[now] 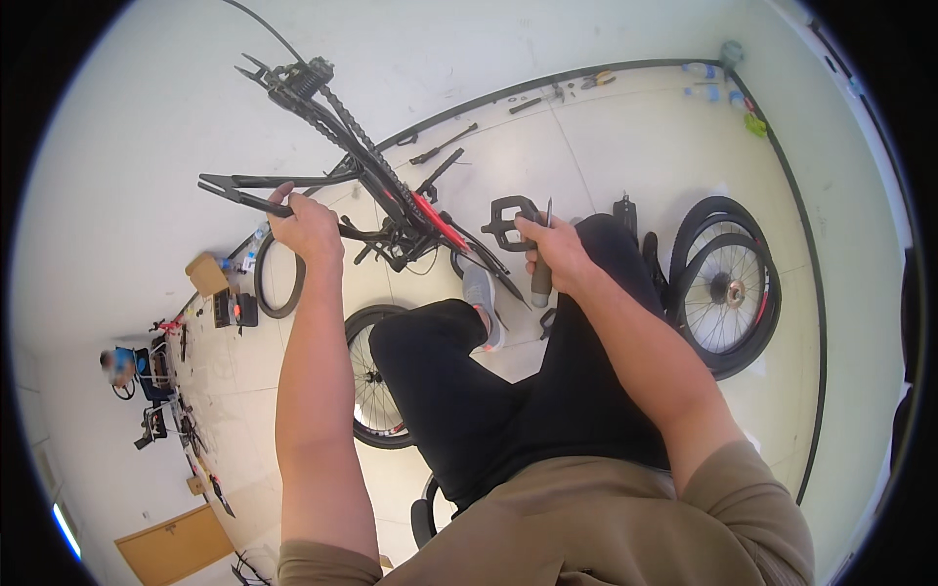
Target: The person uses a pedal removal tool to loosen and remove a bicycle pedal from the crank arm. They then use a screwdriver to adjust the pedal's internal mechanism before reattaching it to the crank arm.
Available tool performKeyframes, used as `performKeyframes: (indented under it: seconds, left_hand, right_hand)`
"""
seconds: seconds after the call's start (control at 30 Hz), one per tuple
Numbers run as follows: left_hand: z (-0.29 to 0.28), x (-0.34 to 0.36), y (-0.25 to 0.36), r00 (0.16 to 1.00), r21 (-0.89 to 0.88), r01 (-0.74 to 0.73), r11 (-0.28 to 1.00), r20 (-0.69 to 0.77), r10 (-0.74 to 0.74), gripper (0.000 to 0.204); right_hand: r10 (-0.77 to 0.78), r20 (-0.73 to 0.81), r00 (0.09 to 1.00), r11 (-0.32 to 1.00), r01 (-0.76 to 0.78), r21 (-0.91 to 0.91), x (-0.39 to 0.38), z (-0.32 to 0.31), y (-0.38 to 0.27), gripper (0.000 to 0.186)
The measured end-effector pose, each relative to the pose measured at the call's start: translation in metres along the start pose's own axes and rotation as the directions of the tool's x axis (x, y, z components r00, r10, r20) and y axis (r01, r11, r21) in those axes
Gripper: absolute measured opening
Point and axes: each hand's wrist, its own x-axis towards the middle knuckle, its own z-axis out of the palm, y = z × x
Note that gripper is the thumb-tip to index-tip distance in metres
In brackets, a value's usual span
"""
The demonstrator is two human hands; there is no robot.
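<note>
My left hand [307, 230] is closed round a black tube of a bicycle frame [383, 184], close to its forked end. The frame is black with a red section and stretches from the upper left to the middle. A chain [357, 129] runs along it, up to a derailleur and sprockets [311, 78]. My right hand [559, 250], above my knee, grips a black platform pedal [496, 217] together with a screwdriver-like tool [540, 289]. The tool's grey handle points down and its thin shaft points up. Fingers hide part of both.
Two stacked wheels [728, 283] lie on the right. Another wheel [363, 400] is partly under my left leg. Hand tools [528, 104] and bottles [702, 92] line the far wall. On the left are a tyre [279, 275], a cardboard box [205, 274] and, farther off, a person [119, 367].
</note>
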Motion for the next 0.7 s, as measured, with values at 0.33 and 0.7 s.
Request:
performKeyframes:
  seconds: [0.33,0.7]
  left_hand:
    - [-0.025,-0.008,-0.007,0.999,-0.085,-0.033,0.996,0.012,0.034,0.022]
    - [-0.035,-0.01,-0.004,0.996,-0.044,-0.069,0.997,0.044,0.071,0.026]
  right_hand:
    - [0.01,-0.037,0.999,1.0,-0.01,-0.001,0.007,-0.001,0.003,0.019]
    - [0.085,0.013,0.996,0.995,-0.086,0.056,0.008,-0.002,-0.002,0.014]
